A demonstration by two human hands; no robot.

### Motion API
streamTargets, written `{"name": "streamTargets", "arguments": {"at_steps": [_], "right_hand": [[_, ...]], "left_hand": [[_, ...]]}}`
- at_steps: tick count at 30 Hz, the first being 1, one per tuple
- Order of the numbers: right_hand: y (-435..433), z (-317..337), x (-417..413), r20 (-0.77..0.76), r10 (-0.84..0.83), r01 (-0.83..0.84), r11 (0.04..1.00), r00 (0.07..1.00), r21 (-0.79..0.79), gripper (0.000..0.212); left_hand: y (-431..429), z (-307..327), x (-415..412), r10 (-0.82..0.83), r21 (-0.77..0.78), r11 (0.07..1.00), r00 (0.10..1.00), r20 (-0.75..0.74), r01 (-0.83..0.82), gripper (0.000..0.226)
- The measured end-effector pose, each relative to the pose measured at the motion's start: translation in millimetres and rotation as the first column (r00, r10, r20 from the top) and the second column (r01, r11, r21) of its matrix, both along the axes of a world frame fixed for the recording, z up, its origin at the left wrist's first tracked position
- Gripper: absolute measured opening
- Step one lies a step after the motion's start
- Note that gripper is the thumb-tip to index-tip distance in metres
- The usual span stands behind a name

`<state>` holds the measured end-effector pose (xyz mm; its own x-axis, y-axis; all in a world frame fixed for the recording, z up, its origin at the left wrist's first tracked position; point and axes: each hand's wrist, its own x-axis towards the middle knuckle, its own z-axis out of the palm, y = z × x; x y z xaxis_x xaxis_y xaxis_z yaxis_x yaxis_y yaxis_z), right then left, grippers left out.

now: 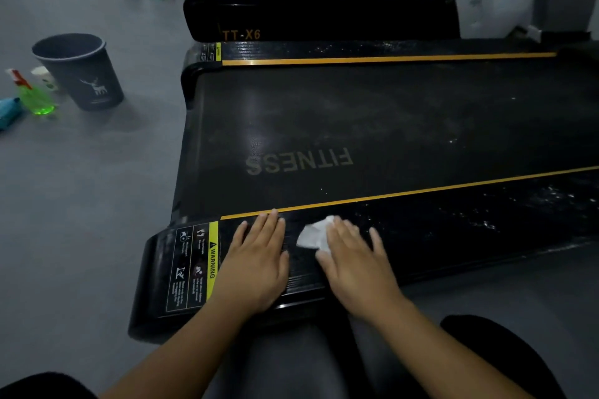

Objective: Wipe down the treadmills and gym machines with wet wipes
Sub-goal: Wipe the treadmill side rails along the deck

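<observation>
Left hand (259, 256): flat and palm down, fingers straight, on the near side rail (453, 230), lower centre of the frame, just right of the warning label (194, 266).
Right hand (353, 256): fingers straight, pressing the wet wipe (312, 235) onto the same rail, just right of the left hand.
Wet wipe: white, crumpled, partly under the right fingertips, sticking out toward the left hand.
Treadmill (356, 113): black, "FITNESS" on the belt, yellow stripe along each rail; pale specks on the near rail, right of frame.
Floor, left of frame: dark bin (81, 71) with green spray bottle (34, 97) beside it.
</observation>
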<state>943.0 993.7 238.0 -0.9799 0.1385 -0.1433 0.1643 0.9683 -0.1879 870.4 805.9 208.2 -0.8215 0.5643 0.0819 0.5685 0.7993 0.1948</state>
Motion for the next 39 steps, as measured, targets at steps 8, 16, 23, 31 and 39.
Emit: {"name": "streamTargets", "arguments": {"at_steps": [8, 16, 23, 31, 39], "right_hand": [[-29.0, -10.2, -5.1, -0.068, 0.071, -0.069, 0.997, 0.995, 0.033, 0.081], [-42.8, -4.7, -40.8, -0.031, 0.081, -0.082, 0.995, 0.996, -0.05, 0.078], [-13.9, -1.9, 3.9, -0.021, -0.074, 0.075, 0.996, 0.997, 0.048, 0.082], [-9.6, -9.6, 52.7, -0.096, -0.062, 0.077, 0.983, 0.993, 0.166, 0.066], [-9.0, -15.0, 76.6, -0.107, 0.088, -0.074, 0.989, 0.99, 0.128, 0.067]], "left_hand": [[-4.4, 5.7, 9.5, 0.016, 0.004, 1.0, 1.0, 0.002, -0.016, 0.055], [-4.4, -2.8, 3.3, -0.014, 0.057, 0.998, 1.0, -0.019, 0.015, 0.056], [-6.9, -5.2, -0.3, -0.117, 0.025, 0.993, 0.993, 0.015, 0.116, 0.06], [-6.9, 2.1, 1.0, -0.124, -0.006, 0.992, 0.989, 0.08, 0.125, 0.072], [-3.9, 1.6, 3.2, -0.115, -0.039, 0.992, 0.987, 0.109, 0.12, 0.079]]}}
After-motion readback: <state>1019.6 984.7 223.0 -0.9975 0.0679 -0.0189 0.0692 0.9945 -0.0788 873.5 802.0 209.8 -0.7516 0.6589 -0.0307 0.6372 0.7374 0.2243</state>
